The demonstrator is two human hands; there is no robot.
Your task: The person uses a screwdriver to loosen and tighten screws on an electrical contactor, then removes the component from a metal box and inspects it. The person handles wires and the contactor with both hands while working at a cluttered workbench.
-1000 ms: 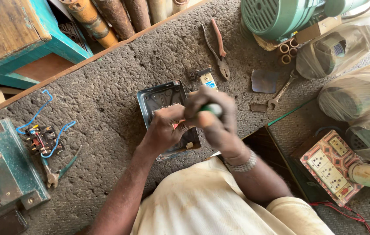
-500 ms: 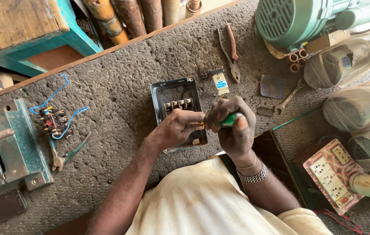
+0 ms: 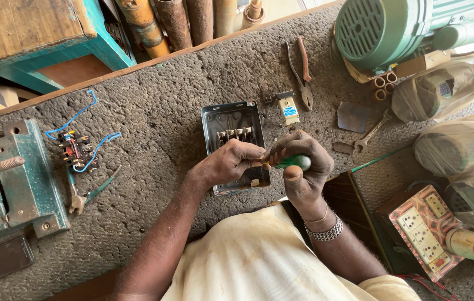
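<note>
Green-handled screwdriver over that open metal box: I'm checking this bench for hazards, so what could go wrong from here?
The left hand sits right beside the tip of the green-handled screwdriver gripped by the right hand; a slip could jab the fingers. The open metal box lies loose on the rough mat and might shift. Small loose parts near the pliers could get knocked away.

The fingers point(image 3: 248, 158) of the left hand point(image 3: 228, 163) cover the lower part of the open metal box point(image 3: 231, 125), so what they pinch there cannot be made out. The right hand point(image 3: 304, 167) wraps the green-handled screwdriver point(image 3: 292, 162); its shaft and tip are hidden between the two hands. Up and to the right of the fingers, the green motor point(image 3: 393, 30) runs off the top edge. Far left of them, the green vise point(image 3: 19, 178) is cut by the left edge.
</note>
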